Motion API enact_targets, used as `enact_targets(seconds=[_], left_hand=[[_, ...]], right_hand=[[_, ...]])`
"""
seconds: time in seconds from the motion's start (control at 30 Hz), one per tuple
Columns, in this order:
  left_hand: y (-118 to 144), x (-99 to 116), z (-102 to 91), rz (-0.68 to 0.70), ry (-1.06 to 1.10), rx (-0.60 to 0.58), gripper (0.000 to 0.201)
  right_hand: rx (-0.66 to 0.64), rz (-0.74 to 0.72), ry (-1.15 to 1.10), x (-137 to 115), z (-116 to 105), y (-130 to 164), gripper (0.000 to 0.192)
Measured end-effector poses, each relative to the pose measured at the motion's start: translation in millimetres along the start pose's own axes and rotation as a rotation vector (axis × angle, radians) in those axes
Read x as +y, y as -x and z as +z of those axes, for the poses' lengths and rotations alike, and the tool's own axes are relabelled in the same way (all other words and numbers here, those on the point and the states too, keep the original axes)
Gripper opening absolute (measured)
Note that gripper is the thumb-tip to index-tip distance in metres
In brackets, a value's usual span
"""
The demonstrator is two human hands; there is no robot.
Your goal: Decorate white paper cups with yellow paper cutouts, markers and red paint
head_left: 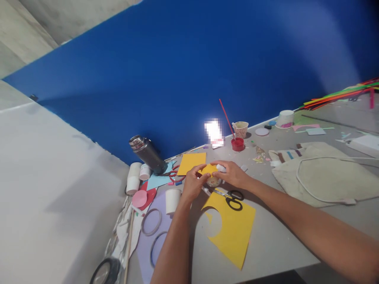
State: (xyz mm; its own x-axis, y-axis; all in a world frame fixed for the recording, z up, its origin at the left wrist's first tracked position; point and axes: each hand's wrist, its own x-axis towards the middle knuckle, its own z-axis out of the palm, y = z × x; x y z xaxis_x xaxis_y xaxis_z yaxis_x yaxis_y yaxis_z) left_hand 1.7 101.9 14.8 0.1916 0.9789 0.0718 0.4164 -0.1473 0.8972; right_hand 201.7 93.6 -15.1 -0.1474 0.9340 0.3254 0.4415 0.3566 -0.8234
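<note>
Both hands meet over a small white patterned cup (213,182) with a yellow paper piece (209,169) on its top. My left hand (193,184) pinches the paper and the cup from the left. From the right, my right hand (233,174) presses on the paper's edge, its fingers curled. A small white object (220,168) shows at that hand; its kind is unclear. Just below lie black-handled scissors (233,199), partly over a yellow paper sheet (233,232) with a round cutout in its left side.
A dark flask (148,154), white paper cups (172,201) and tape rings (151,221) are on the left. At the back stand a red paint pot (237,144) with a stick and a bright blurred screen (214,134). A cloth bag (328,173) lies on the right.
</note>
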Motion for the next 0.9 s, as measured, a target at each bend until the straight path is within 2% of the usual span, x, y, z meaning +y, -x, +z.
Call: enact_targets(seconds=[0.4,0.57,0.77,0.9], left_hand=[[1.5,3.0,-2.0,0.001,-0.034,-0.064,0.055],[2.2,4.3,-1.8,0.044,-0.026,-0.134,0.065],[1.5,1.2,5.9,0.063,-0.017,-0.023,0.054],[2.5,2.3,7.5,0.084,-0.054,-0.001,0.052]], right_hand=[[0.005,-0.001,0.112,-0.5,4.9,2.7,0.044],[0.002,0.005,0.126,0.3,4.4,2.3,0.043],[-0.006,0.006,0.144,-1.2,3.9,3.7,0.043],[-0.008,0.008,0.154,-2.9,2.9,4.9,0.043]])
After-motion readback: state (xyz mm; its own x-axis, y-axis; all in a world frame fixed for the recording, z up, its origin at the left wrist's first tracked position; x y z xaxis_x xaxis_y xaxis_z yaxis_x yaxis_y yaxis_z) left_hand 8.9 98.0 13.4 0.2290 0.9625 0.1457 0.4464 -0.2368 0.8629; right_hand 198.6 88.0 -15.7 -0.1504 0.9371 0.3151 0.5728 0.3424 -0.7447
